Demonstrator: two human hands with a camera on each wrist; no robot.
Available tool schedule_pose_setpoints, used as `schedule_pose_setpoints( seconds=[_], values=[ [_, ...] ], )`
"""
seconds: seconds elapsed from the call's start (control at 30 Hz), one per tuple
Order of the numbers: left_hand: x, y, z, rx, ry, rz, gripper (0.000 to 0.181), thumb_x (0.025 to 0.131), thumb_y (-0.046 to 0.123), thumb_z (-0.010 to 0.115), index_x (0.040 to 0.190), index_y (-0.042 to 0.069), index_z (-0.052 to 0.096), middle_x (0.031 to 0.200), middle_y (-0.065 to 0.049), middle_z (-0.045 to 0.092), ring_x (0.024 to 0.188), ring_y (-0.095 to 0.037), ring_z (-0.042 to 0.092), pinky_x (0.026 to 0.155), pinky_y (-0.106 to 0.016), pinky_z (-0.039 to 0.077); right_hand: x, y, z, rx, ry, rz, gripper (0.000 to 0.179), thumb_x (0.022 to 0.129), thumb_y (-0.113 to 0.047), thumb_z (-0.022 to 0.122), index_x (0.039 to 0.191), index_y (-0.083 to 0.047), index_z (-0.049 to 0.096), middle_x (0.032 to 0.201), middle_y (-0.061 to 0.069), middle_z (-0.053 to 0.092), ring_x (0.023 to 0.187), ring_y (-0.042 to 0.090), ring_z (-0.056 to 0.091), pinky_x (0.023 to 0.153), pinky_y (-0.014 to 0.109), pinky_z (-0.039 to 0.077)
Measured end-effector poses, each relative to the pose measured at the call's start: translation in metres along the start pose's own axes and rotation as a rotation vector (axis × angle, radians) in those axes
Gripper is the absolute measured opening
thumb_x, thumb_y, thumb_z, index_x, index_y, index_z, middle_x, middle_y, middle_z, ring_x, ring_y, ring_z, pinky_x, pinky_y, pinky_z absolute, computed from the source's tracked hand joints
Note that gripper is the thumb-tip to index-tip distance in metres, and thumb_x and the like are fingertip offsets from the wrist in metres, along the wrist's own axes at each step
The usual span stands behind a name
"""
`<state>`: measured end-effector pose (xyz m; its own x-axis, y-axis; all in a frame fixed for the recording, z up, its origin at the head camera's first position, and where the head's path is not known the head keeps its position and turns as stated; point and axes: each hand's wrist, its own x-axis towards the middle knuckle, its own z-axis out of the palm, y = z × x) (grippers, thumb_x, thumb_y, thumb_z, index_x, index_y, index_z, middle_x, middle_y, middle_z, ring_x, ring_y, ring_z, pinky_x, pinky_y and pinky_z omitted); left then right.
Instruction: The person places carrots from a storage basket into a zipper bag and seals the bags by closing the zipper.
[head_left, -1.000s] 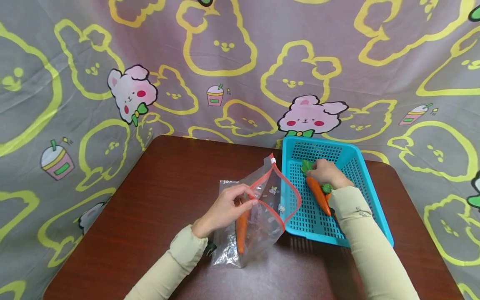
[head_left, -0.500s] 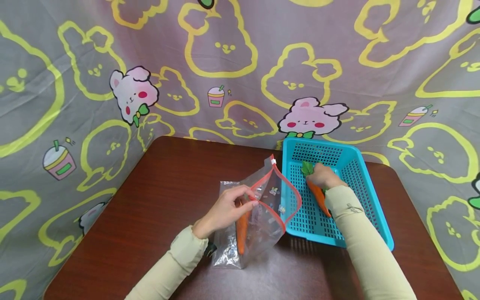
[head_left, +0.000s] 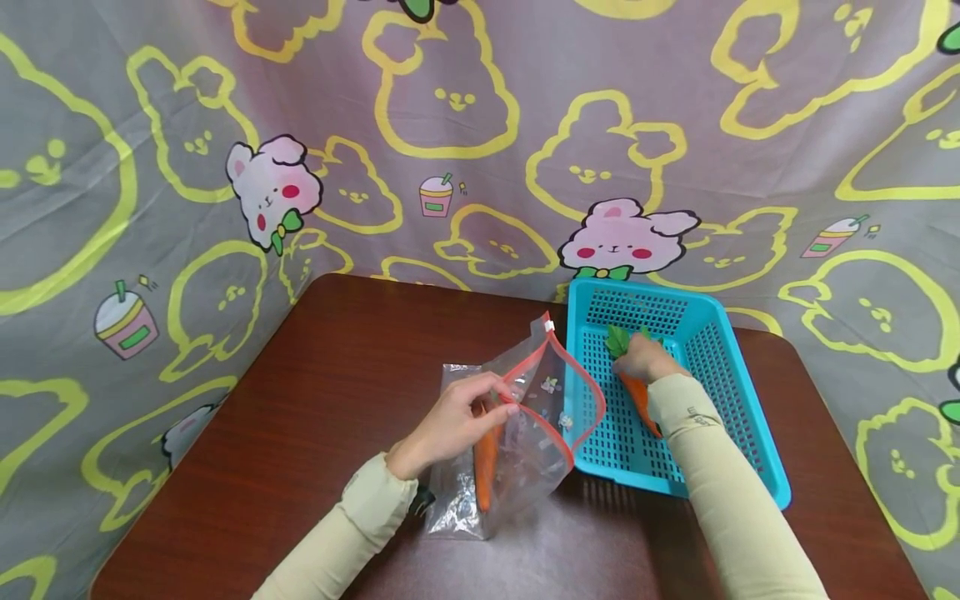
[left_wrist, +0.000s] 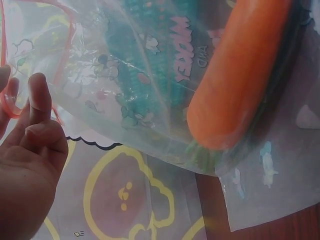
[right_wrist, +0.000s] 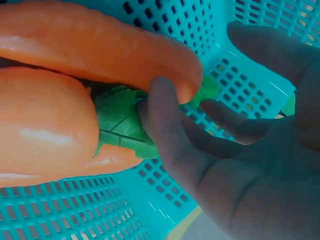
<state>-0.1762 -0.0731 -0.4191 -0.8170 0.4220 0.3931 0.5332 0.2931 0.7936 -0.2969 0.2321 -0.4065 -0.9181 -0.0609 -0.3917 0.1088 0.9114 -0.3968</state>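
Observation:
Near the middle of the table in the head view, my left hand (head_left: 450, 423) pinches the red-edged rim of a clear zip bag (head_left: 538, 442). The bag's mouth gapes toward the basket, and a carrot (head_left: 486, 467) shows through its plastic. My right hand (head_left: 647, 360) is down inside the blue basket (head_left: 738, 358), over the leafy end of another carrot (head_left: 639, 402). In the right wrist view, one finger touches that upper carrot (right_wrist: 115, 45) near its leafy end, while the thumb stands apart. Beside it lies a second carrot (right_wrist: 45, 120) with a green leaf (right_wrist: 120, 122).
A flat clear plastic piece (head_left: 457, 517) lies under the bag on the brown table (head_left: 352, 358). The basket's raised walls surround the right hand. A grey patterned cloth (head_left: 480, 92) stands behind and beside the table.
My right hand has come slightly nearer and lower over the leafy end of the carrot in the basket, covering more of it. The left hand and bag hold still; the view shifts slightly.

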Motion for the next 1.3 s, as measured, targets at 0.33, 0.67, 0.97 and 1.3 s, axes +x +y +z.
schedule_pose_setpoints(
  seconds=[0.33,0.67,0.97,1.3],
  values=[
    [0.0,-0.001,0.0,0.003,0.005,0.008,0.01,0.088,0.01,0.069,0.096,0.015,0.067,0.095,0.004,0.068,0.064,-0.006,0.055,0.057,-0.021,0.043,0.001,-0.001,0.002,-0.017,-0.033,0.017,0.061,0.096,-0.018,0.055,0.14,0.014,0.026,0.135,0.038,0.04,0.117,0.047,0.049,0.092,0.056,0.047],
    [0.0,0.0,0.001,0.004,0.005,0.005,0.013,0.087,0.007,0.069,0.096,0.015,0.067,0.094,0.004,0.067,0.064,-0.006,0.055,0.057,-0.021,0.043,0.002,-0.006,0.004,-0.04,-0.041,-0.004,0.046,0.095,-0.018,0.057,0.125,0.012,0.04,0.107,0.026,0.055,0.084,0.029,0.055,0.065,0.033,0.049],
    [-0.001,-0.001,0.0,0.006,0.009,0.008,0.012,0.087,0.007,0.07,0.096,0.015,0.067,0.094,0.004,0.068,0.064,-0.005,0.055,0.057,-0.021,0.044,0.007,-0.01,0.01,-0.052,-0.042,-0.011,0.034,0.09,-0.017,0.064,0.11,0.008,0.053,0.092,0.018,0.059,0.079,0.027,0.057,0.063,0.032,0.05],
    [-0.001,0.0,0.001,0.005,0.016,0.021,0.005,0.089,0.013,0.068,0.094,0.015,0.067,0.097,0.003,0.069,0.064,-0.003,0.054,0.057,-0.02,0.043,0.01,-0.015,0.017,-0.067,-0.051,0.031,0.028,0.087,-0.021,0.069,0.094,0.003,0.059,0.078,0.011,0.056,0.07,0.022,0.053,0.057,0.027,0.045]
  ],
)
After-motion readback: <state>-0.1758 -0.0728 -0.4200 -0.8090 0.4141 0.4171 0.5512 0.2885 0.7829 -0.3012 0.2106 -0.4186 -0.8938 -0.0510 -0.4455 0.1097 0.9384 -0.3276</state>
